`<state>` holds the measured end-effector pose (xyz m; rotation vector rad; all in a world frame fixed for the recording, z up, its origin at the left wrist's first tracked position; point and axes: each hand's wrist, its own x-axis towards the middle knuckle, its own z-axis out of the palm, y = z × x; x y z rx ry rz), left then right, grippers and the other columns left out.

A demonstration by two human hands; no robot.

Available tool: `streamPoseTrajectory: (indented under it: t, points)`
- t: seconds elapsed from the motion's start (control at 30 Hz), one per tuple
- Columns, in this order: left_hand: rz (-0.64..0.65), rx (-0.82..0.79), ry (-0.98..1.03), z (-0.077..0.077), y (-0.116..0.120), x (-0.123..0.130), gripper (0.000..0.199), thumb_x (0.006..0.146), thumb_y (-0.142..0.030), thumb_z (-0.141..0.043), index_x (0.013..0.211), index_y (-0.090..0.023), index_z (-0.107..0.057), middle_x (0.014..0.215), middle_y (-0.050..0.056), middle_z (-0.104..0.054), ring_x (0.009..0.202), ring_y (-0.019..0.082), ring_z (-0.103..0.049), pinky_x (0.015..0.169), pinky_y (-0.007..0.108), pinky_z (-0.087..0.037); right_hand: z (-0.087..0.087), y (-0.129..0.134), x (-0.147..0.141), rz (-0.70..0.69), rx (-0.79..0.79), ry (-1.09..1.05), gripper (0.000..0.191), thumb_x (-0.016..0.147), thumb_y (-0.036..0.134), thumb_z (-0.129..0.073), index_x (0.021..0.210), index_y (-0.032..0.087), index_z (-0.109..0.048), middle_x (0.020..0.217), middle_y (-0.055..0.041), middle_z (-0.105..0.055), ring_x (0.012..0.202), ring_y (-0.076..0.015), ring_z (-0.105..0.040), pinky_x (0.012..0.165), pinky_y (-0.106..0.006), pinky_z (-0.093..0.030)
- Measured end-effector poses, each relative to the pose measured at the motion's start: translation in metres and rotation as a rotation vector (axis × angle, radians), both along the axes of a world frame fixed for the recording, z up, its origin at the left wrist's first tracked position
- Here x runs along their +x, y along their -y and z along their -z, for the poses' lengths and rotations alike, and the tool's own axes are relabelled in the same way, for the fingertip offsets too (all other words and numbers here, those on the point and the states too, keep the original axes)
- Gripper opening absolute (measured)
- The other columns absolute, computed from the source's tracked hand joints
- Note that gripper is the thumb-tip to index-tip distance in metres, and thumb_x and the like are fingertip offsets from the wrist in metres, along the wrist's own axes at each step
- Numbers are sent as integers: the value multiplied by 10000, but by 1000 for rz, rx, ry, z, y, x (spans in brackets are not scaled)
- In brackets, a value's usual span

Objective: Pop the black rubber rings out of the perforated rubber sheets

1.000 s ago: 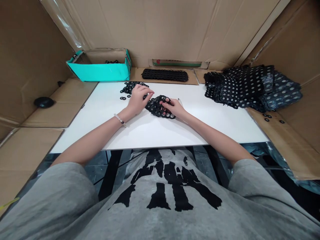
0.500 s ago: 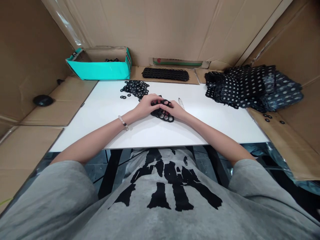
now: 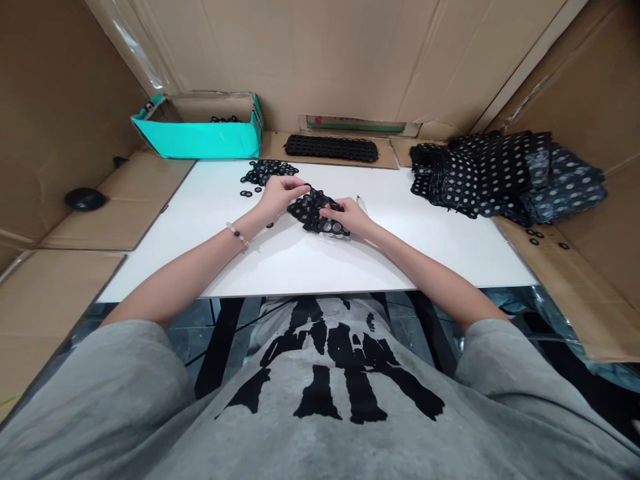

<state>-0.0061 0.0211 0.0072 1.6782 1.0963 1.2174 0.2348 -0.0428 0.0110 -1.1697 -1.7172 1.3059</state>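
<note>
Fingers point(image 3: 299, 188) of the left hand point(image 3: 279, 200) were closed on the far edge of a black perforated rubber sheet point(image 3: 316, 215) lying on the white table point(image 3: 410, 257), the right hand point(image 3: 351, 217) gripping its near side with curled fingers, near a heap of black rubber rings point(image 3: 265, 172).

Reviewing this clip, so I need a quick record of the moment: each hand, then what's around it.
Left hand: fingers on the upper left of the black perforated sheet
Right hand: fingers on the sheet's right side
Things: loose black rings beyond the left hand, on the white tabletop
Rest: turquoise cardboard box with black pieces inside; stacked perforated black sheets to the right
</note>
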Motion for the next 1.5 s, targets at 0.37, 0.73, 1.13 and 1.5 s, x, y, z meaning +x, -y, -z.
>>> streamPoseTrajectory:
  t: [0.37, 0.73, 1.13, 1.5]
  points:
    - [-80, -24, 67, 5, 0, 9, 522, 657, -699, -950, 820, -257, -723, 775, 28, -638, 768, 215, -551, 771, 403, -489, -7, -1, -2, 55, -57, -51, 568, 885, 588, -1040, 740, 252, -606, 606, 51, -528, 582, -125, -431, 534, -271, -274]
    - [-91, -37, 131, 8, -1, 6, 402, 749, -550, -1021, 824, -252, -761, 755, 6, -699, 723, 185, -606, 745, 347, -560, -12, 0, -8, 69, -66, -88, 610, 789, 647, -1034, 678, 249, -586, 584, 76, -478, 584, -112, -414, 595, -284, -270]
    - [-69, 216, -97, 2, 12, 3, 331, 889, -556, -904, 854, -253, -776, 914, 64, -824, 914, 266, -737, 913, 421, -628, -3, -1, -6, 75, -118, -93, 513, 842, 478, -1022, 717, 239, -585, 664, 43, -634, 608, -129, -535, 605, -260, -432]
    - [45, 397, -321, 1, 27, 4, 240, 1038, -454, -778, 948, -244, -853, 1025, 101, -892, 936, 282, -772, 946, 459, -639, -2, 7, -8, 67, -118, -150, 259, 963, 369, -903, 862, 224, -713, 773, 9, -755, 748, -182, -699, 726, -301, -585]
